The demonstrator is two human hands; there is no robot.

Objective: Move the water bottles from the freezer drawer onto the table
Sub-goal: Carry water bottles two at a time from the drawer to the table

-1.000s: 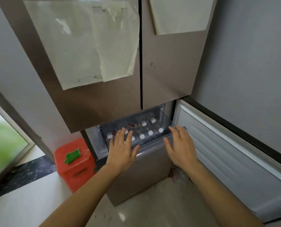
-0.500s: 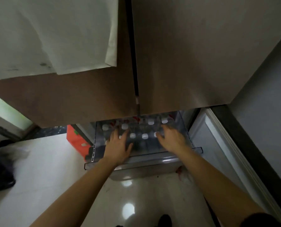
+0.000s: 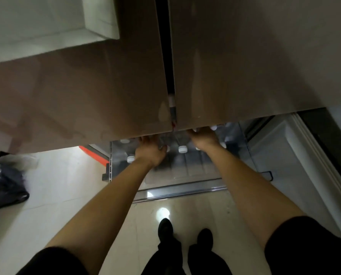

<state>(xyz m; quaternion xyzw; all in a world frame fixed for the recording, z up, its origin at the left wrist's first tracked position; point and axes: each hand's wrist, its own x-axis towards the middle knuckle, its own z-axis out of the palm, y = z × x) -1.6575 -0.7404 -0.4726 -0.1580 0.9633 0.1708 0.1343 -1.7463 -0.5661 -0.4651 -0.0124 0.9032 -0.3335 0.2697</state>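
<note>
Nearest us, dark shoes (image 3: 165, 228) on the glossy floor (image 3: 66, 195), with a black bag (image 3: 4, 185) off to the left; both bare forearms run forward and down into the freezer drawer (image 3: 185, 188), a clear bin pulled out, with a red bin (image 3: 95, 153) just beside it; the water bottles (image 3: 182, 149) stand upright inside, packed close, white caps up; none is on the desk, which is out of view.

We judge them heavy for their size, rigid if frozen, and likely cold and slick with frost or condensation; the thin clear plastic is not fragile but is easy to let slip; best taken round the body just under the shoulder, or hooked at the neck below the cap; the cap alone is too small to trust.

The left grip (image 3: 150, 150) sits among the bottles at mid drawer, its fingers running under the door edge; a clear blurred shape lies against it, maybe a bottle; we cannot tell whether it is grasping or released. The right grip (image 3: 203, 138) is deeper, over the far rows, fingertips hidden; we cannot tell its state either. Farthest, the fridge doors (image 3: 86, 86) overhang the drawer's back half.
</note>
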